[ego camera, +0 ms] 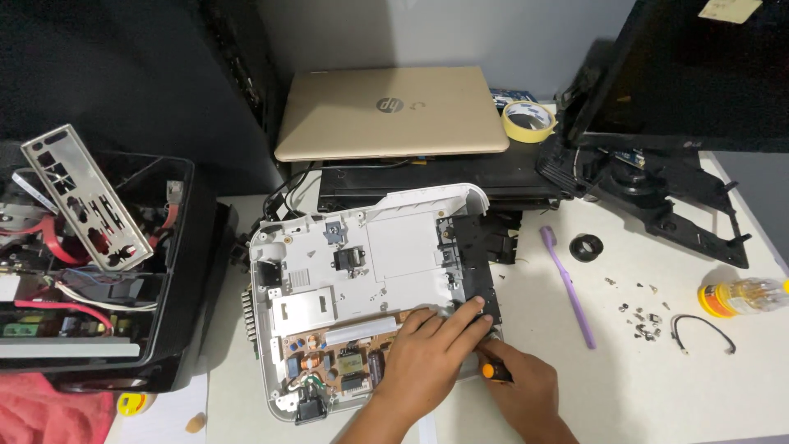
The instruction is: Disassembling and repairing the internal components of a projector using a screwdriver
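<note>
**Both hands at the lower right corner of an opened white device**

Two hands are meeting over the white housing (386,247), which is lying open on the table (657,386) with its brown circuit board (345,358) exposed. I am pressing my left hand (427,353) flat on the board's right end, fingers spread, gripping nothing. My right hand (526,386) is closing around a black-and-orange screwdriver (496,372); its tip is hidden beneath my left hand. Good practice, in my judgement: keeping the shaft upright, bracing the housing, and setting any freed screw among the loose screws (641,321) beside the purple toothbrush (567,284).
</note>
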